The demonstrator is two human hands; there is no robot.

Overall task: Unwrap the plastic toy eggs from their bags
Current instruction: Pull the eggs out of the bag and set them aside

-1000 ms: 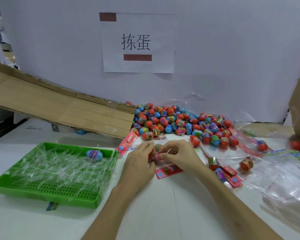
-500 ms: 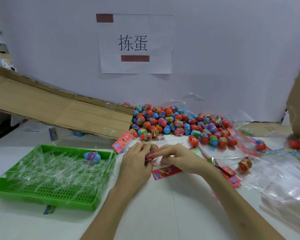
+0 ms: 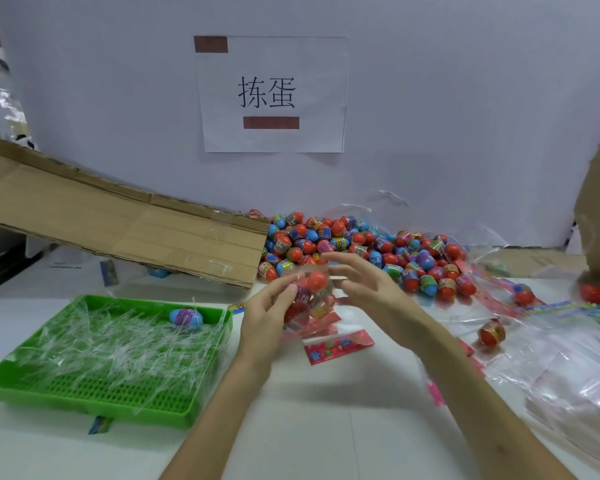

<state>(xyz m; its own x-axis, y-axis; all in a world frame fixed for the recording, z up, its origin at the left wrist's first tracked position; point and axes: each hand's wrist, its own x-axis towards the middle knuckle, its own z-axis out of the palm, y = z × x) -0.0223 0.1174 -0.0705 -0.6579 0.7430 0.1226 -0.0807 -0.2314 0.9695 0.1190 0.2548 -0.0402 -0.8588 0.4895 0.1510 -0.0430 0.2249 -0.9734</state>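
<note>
The left hand (image 3: 267, 317) pinches a clear plastic bag of red toy eggs (image 3: 314, 289), held above the white table (image 3: 326, 427), likely so the right hand (image 3: 371, 292) can tug its top. That hand touches it, but it is too blurry to tell if it grips. Farther back waits the pile of colourful plastic eggs (image 3: 361, 247).

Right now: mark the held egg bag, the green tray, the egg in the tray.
held egg bag (image 3: 314, 282), head view, red egg inside
green tray (image 3: 136, 410), head view, near rim
egg in the tray (image 3: 185, 317), head view, purple band
</note>
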